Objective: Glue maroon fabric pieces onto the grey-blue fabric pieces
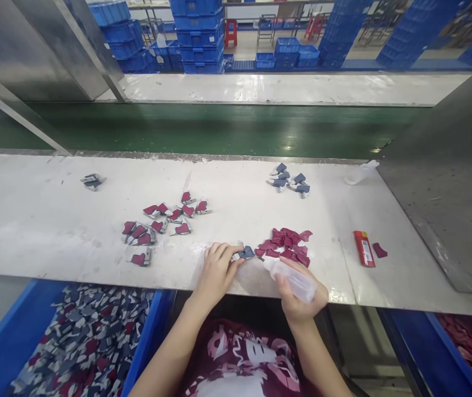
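My left hand pinches a small blue-grey plastic part against the white tabletop near its front edge. In my right hand is a translucent squeeze bottle, tilted so that its narrow tip points left toward that part, a short way off. Just beyond the bottle lies a pile of loose dark-red pieces. Left of my left hand, several grey parts with dark-red pieces on them are spread out. A cluster of blue-grey parts sits farther back.
A red lighter-like packet and a single red piece lie at right. Behind them is another translucent bottle, near a metal panel. Blue bins of parts stand below the front edge. A green conveyor belt runs behind the table.
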Demonstrator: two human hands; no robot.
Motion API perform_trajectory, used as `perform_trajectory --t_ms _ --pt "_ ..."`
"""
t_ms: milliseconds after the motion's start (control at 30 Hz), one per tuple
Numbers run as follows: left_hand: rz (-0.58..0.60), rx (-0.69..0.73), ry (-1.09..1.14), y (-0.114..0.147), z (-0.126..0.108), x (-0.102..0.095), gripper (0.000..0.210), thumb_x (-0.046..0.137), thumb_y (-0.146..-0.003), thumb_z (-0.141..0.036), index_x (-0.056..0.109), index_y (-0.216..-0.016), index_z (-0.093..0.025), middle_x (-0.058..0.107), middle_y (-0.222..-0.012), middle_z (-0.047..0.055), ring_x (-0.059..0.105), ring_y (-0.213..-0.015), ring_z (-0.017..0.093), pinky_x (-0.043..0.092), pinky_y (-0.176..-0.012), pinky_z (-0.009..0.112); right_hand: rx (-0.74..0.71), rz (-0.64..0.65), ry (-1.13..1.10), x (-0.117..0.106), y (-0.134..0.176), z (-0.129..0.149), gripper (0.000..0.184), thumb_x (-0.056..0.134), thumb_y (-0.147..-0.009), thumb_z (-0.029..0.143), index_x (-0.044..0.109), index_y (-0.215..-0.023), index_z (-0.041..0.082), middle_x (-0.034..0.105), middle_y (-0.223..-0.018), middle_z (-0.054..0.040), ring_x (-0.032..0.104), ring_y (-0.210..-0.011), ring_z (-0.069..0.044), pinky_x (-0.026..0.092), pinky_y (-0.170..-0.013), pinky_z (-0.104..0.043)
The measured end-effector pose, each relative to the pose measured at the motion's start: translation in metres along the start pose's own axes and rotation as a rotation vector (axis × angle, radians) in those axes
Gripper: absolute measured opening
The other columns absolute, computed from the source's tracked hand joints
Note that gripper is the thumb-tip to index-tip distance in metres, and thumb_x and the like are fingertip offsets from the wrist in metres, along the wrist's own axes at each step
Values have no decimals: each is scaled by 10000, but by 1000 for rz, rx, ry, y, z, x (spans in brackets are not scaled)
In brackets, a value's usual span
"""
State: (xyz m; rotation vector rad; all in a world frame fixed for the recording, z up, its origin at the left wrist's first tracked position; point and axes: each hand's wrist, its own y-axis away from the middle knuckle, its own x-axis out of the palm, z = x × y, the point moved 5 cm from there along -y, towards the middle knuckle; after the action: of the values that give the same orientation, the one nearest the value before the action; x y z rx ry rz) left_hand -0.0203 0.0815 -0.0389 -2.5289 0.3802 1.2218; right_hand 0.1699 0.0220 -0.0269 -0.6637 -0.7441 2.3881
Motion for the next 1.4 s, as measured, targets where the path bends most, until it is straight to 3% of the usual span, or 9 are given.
perform_trajectory --t_ms 200,633,1033,1400 --pt "38 1 -23 -4 -3 2 151 584 -979 -293 598 -1124 -252 695 -1106 37 562 -1049 248 384 -880 400 -97 52 39 19 -12 5 213 747 -808 217 718 -1013 169 767 -847 -73 725 -677 -211 596 -599 -322" --pt "58 -3 -24 -5 -3 2 127 577 -976 -246 588 -1102 -245 698 -1091 33 561 -1034 245 376 -858 399 -22 62 51 22 -13 2 171 753 -811 205 721 -978 179 776 -860 -63 735 -693 -208 606 -630 -322" --pt "53 -9 -61 -4 -2 4 121 584 -970 -246 588 -1090 -240 699 -1073 40 561 -1025 254 378 -854 409 53 -3 100 16 -5 -4 127 714 -850 265 727 -944 181 774 -860 -82 745 -729 -242 621 -664 -378" --pt "40 -4 -32 -5 -1 4 117 604 -969 -284 592 -1075 -238 704 -1074 28 558 -1018 243 369 -868 403 145 -35 0 7 4 -6 73 717 -834 188 738 -900 165 761 -849 -81 725 -731 -224 585 -674 -348"
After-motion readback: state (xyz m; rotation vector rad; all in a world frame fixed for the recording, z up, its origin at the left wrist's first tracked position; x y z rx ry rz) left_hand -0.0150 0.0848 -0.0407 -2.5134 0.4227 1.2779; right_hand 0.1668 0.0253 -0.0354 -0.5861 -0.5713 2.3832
